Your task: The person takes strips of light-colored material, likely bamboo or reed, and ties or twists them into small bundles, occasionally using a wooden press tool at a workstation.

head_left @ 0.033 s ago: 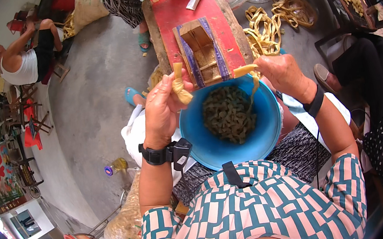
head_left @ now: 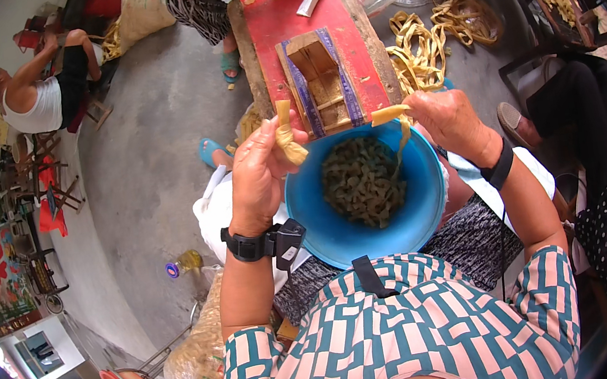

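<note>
1. In the head view, near the middle of the frame, I see the left hand (head_left: 257,157) with its grip clamped on a knotted yellow piece (head_left: 288,142): a flat tail stands up at its top, and its lower part is bunched into creased folds, pale and slightly glossy.
2. Right of centre, the right hand (head_left: 451,120) has its grip clamped on a yellow strip (head_left: 389,113), flat and ribbon-like; a short end points left, and a crumpled length hangs over the bucket's rim.
3. Between and below the hands sits a blue bucket (head_left: 419,209), with small, dark, greenish-brown pieces (head_left: 364,185) heaped at its bottom.
4. At upper centre, a wooden box (head_left: 315,73), open-topped and edged with purple tape, rests on the red-topped desk (head_left: 281,20).
5. Toward the upper right, loops of yellow strips (head_left: 416,52) lie tangled beside the desk.
</note>
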A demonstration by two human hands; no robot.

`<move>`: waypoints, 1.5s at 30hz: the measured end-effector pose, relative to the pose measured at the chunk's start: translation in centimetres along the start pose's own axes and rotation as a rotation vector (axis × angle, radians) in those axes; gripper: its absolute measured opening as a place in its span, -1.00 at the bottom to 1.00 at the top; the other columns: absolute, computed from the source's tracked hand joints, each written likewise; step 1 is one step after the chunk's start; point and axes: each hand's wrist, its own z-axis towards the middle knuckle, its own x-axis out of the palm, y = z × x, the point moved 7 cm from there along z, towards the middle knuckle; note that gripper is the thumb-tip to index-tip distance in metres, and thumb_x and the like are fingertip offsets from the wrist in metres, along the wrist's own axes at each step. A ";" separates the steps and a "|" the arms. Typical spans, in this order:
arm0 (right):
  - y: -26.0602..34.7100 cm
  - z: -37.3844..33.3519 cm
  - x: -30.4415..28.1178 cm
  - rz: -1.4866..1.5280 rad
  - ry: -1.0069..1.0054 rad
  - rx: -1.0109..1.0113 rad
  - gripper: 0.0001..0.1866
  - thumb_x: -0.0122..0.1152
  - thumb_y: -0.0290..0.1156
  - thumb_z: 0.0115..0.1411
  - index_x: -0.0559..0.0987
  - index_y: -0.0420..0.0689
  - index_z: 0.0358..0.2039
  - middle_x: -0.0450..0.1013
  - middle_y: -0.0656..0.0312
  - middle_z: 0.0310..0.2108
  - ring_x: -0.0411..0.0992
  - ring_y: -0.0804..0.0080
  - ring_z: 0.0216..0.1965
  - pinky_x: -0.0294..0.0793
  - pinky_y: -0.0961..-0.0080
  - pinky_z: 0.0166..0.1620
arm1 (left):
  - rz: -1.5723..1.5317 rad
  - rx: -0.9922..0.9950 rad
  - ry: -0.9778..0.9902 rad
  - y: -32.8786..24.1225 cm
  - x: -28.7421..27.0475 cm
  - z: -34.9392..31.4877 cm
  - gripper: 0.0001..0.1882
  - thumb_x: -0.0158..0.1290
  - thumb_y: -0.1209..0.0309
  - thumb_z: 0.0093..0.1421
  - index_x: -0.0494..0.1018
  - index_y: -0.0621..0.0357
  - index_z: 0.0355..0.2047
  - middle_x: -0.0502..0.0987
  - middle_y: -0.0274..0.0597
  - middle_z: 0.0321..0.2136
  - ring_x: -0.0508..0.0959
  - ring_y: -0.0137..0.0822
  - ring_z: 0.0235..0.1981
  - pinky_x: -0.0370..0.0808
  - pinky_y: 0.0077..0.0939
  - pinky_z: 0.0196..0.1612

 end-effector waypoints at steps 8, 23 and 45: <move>5.1 -1.9 -1.1 -0.008 -0.016 -0.116 -0.91 0.22 -0.43 0.19 0.55 0.02 -0.27 0.47 0.30 -0.56 0.56 0.33 -0.51 0.38 0.30 -0.51 | 0.480 0.033 0.186 2.6 1.5 -4.4 -0.59 0.12 0.33 0.38 0.48 0.23 0.17 0.64 -0.23 -0.08 0.62 -0.50 -0.22 0.52 -0.63 -0.23; 16.8 -5.3 -4.2 -0.191 -0.085 -0.692 -0.67 0.27 -0.28 0.15 0.59 0.01 -0.05 0.26 0.43 -0.51 0.35 0.60 -0.49 0.31 0.61 -0.49 | 0.311 -0.118 0.626 5.8 9.4 -12.9 -0.79 0.01 0.40 0.44 0.51 0.23 -0.02 0.49 -0.36 -0.40 0.57 -0.56 -0.39 0.49 -0.70 -0.37; 15.4 -6.6 0.4 1.147 0.413 0.108 -0.78 0.01 -0.34 0.49 0.55 -0.19 -0.08 0.36 0.35 -0.59 0.36 0.56 -0.56 0.39 0.52 -0.44 | 0.339 0.544 0.593 -2.6 11.0 -16.5 -0.83 0.29 0.45 0.19 0.64 0.22 -0.21 0.39 0.24 0.25 0.47 0.08 0.23 0.43 -0.05 0.23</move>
